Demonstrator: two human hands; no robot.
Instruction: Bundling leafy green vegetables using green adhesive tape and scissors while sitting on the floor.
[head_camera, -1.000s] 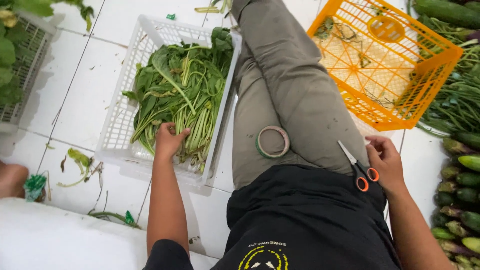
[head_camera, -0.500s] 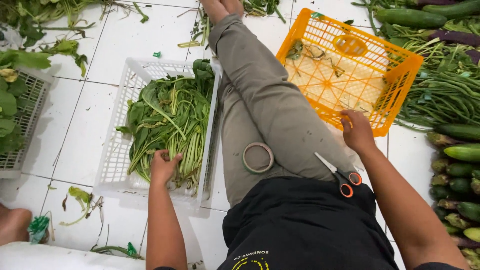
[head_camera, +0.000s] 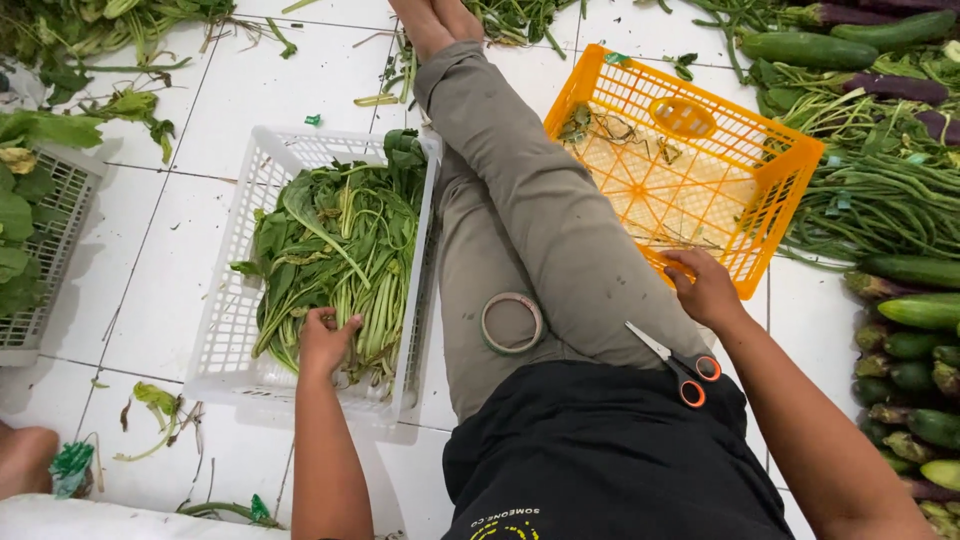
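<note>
Since a second ago, right hand (head_camera: 708, 290) has left the orange-handled scissors (head_camera: 672, 362) lying on the lap and now rests on the near rim of the orange crate (head_camera: 790, 215), fingers curled over it in a loose grip; left hand (head_camera: 325, 343) stays low in the white crate (head_camera: 225, 330), fingers closed on the stem ends of the leafy greens (head_camera: 340, 260). Tape roll (head_camera: 512, 323) sits on the thigh between the hands; cucumbers (head_camera: 915, 380), long beans (head_camera: 880, 200) and purple eggplants (head_camera: 895, 88) lie along the floor's right edge.
</note>
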